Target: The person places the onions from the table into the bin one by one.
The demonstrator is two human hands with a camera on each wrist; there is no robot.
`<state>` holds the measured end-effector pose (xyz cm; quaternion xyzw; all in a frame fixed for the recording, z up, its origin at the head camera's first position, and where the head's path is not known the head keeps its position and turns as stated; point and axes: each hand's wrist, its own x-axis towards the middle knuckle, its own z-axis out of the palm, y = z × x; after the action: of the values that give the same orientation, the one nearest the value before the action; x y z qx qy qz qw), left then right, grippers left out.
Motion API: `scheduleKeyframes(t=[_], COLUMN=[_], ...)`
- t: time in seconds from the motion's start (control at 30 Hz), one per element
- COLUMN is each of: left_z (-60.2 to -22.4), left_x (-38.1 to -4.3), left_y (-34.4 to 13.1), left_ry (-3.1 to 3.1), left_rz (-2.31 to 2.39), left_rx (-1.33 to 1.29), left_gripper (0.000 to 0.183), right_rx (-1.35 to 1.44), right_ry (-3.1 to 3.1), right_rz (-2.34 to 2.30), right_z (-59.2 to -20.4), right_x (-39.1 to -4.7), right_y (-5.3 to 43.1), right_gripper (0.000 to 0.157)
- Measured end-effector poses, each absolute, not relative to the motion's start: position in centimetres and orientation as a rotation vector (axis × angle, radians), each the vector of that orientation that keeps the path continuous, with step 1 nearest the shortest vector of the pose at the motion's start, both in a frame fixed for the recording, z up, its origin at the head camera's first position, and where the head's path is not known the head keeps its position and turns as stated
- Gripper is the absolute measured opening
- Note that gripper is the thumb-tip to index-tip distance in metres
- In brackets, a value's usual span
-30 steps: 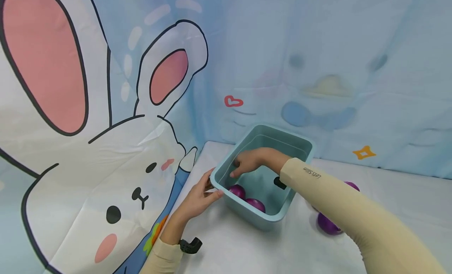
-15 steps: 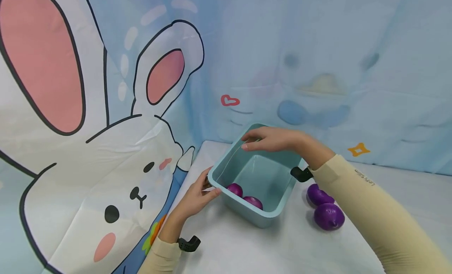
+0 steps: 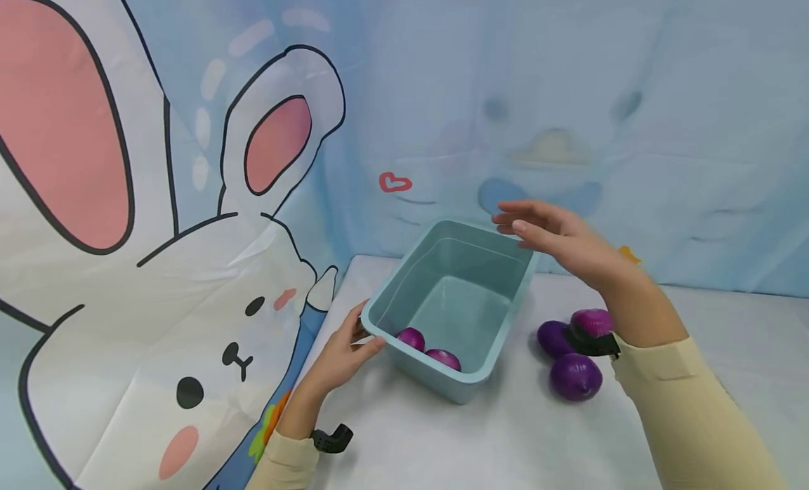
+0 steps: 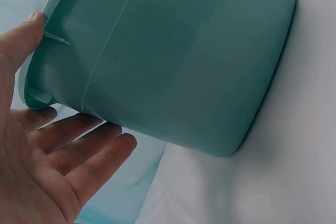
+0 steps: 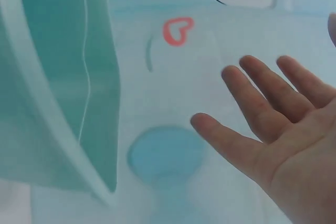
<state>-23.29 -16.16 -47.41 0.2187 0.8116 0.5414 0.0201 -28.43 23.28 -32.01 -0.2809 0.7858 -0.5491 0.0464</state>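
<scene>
A blue-green plastic bin (image 3: 436,381) stands tilted on the white-covered table. My left hand (image 3: 344,353) holds its near left corner, thumb at the rim and fingers along the outer side; in the left wrist view, the bin's base edge (image 4: 262,114) is close to the cloth. Inside the bin lie two glossy reddish-purple balls that look like red onions, one (image 3: 411,338) at the left and another (image 3: 444,359) by the near wall. My right hand (image 3: 562,241) hovers at the bin's far right corner, fingers spread and holding nothing.
Right of the bin, several purple vegetable-like pieces sit together: a dark round one (image 3: 576,378), a dark one (image 3: 554,339) behind it and a brighter striped one (image 3: 592,322) partly behind the wrist camera. A printed cloth wall (image 3: 411,111) rises behind and at left.
My right hand has come up out of the bin and moved right, uncovering the bin's inside and the purple pieces beside it. My left hand stays on the corner.
</scene>
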Motion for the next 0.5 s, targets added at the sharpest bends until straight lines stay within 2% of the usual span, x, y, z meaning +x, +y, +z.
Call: scheduleKeyframes(t=[0.3, 0.5], left_z=[-46.6, -46.4], left_x=[-22.8, -22.9], left_y=[-16.0, -16.1], left_ry=[2.520, 2.503], left_rz=[1.676, 1.674], left_rx=[0.697, 0.696], left_gripper=[0.072, 0.072], right_rx=[-0.776, -0.644], right_ry=[2.344, 2.420], right_rz=[-2.048, -2.061], right_z=[-34.0, -36.8], right_x=[-25.7, -24.4], right_y=[30.0, 33.6], right_gripper=[0.043, 0.045])
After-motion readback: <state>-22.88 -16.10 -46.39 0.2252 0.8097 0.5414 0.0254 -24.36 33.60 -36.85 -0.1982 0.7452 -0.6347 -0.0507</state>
